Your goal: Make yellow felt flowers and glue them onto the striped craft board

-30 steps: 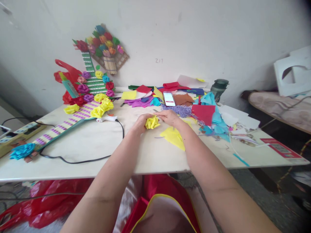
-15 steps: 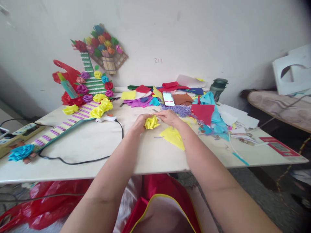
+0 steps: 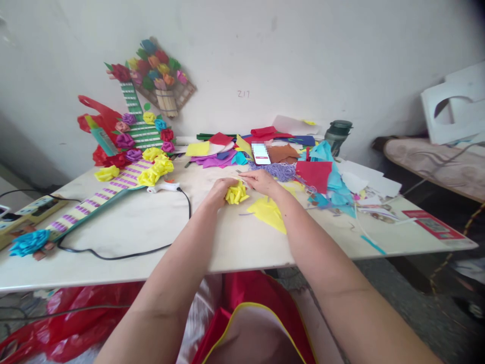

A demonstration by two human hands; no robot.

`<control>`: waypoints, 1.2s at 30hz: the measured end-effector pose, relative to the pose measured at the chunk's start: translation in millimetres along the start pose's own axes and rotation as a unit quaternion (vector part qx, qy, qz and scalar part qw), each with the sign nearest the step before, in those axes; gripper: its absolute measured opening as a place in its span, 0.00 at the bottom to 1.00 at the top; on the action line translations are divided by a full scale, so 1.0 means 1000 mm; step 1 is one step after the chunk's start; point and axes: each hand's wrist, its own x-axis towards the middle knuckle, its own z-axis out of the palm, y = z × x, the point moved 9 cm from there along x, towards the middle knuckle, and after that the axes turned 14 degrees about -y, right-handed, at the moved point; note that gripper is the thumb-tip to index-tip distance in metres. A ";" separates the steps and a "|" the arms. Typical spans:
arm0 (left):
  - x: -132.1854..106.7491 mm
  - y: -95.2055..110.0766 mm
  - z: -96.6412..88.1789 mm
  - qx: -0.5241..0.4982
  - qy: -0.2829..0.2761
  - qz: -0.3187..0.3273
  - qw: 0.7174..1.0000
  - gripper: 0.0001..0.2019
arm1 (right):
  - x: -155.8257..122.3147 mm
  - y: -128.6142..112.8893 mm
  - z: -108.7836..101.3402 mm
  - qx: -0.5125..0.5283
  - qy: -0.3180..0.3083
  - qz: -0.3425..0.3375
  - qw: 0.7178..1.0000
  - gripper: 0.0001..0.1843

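Observation:
A yellow crepe-paper flower (image 3: 237, 193) with many folded petals is held in my left hand (image 3: 220, 191), whose fingers are wrapped round its far side. My right hand (image 3: 258, 181) is closed in a pinch just beyond the flower, to its right. A small greyish tip shows at those fingertips; what it belongs to is too small to name. On the table below my right wrist lies a loose yellow paper sheet (image 3: 267, 214), with a short piece of purple thread (image 3: 245, 214) beside it.
A flower-decked guitar-shaped craft (image 3: 109, 194) fills the left, near a white glue gun (image 3: 163, 187) with a black cord. Coloured paper (image 3: 313, 176), purple yarn (image 3: 281, 172), a phone (image 3: 260, 154) and a dark bottle (image 3: 337, 135) lie or stand behind. A power strip (image 3: 28, 212) sits far left.
The whole view has shifted slightly, so the table's things appear a little further left. My left hand still holds the yellow flower, and my right hand keeps its pinch beside it.

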 end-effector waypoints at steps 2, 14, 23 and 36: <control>-0.001 0.000 -0.001 0.003 0.009 -0.007 1.000 0.10 | 0.000 0.001 0.001 0.027 -0.008 -0.002 1.000 0.17; -0.006 0.008 0.003 0.020 -0.019 0.015 1.000 0.09 | 0.000 0.003 0.012 0.158 -0.079 -0.025 0.984 0.20; -0.006 0.008 0.007 0.026 -0.037 0.013 0.999 0.09 | 0.003 0.006 0.014 0.175 -0.070 -0.036 0.981 0.19; -0.001 -0.001 0.007 -0.054 -0.057 -0.020 0.997 0.11 | 0.000 0.003 0.003 0.015 0.001 -0.012 1.000 0.15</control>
